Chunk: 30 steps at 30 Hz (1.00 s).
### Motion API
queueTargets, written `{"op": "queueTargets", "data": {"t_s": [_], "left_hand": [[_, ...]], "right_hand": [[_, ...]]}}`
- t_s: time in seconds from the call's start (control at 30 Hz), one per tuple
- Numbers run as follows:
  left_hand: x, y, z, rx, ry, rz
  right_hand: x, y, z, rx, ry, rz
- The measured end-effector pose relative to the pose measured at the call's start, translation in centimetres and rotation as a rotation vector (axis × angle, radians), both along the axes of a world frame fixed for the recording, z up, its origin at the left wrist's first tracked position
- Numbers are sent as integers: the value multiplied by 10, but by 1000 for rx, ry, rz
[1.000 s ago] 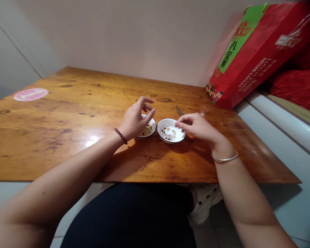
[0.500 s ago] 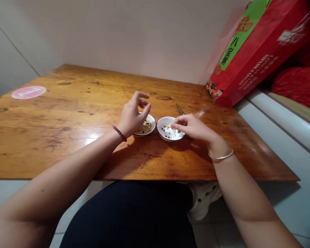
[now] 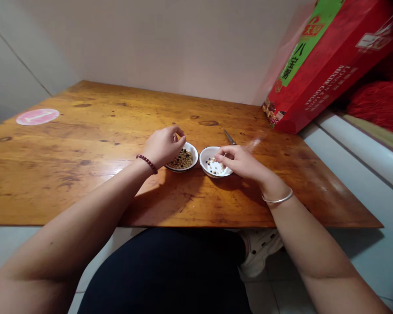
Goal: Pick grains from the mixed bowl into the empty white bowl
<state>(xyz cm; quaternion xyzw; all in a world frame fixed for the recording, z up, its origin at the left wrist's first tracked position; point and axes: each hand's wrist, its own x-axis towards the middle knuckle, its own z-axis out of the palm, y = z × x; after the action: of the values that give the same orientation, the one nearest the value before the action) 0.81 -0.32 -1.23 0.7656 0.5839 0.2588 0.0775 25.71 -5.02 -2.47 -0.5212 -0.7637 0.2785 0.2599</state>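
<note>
The left hand (image 3: 165,146) has its grip nearly closed, thumb and forefinger curled close together over the edge of the left bowl (image 3: 194,153), which holds many pale and dark beans (image 3: 185,160); the right hand (image 3: 239,161) has its fingertips bunched above the right bowl (image 3: 205,153), where fewer beans lie scattered. Whether either grip pinches a bean cannot be told, and the hands cover part of both bowls. Behind the right hand, a knife-like metal tool (image 3: 229,137) on the desk (image 3: 118,131) is partly hidden. Compared with the earlier frame, the left hand has lowered and its fingers have drawn together, uncovering more beans
</note>
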Motion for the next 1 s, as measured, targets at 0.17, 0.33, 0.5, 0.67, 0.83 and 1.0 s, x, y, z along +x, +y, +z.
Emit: {"op": "queueTargets", "data": {"t_s": [0.17, 0.33, 0.5, 0.67, 0.83, 1.0], "left_hand": [[0, -2, -4, 16, 173, -20], [1, -1, -10, 56, 253, -18], [1, -1, -8, 29, 302, -9], [-3, -1, -1, -22, 373, -24], [-6, -3, 6, -92, 357, -78], [-3, -7, 6, -122, 345, -118]], "right_hand": [[-4, -2, 1, 65, -68, 2], [-8, -3, 0, 76, -95, 6], [-7, -1, -2, 97, -104, -13], [-3, 3, -7, 212, -170, -37], [-3, 0, -6, 354, -367, -130], [-5, -2, -4, 380, -444, -135]]}}
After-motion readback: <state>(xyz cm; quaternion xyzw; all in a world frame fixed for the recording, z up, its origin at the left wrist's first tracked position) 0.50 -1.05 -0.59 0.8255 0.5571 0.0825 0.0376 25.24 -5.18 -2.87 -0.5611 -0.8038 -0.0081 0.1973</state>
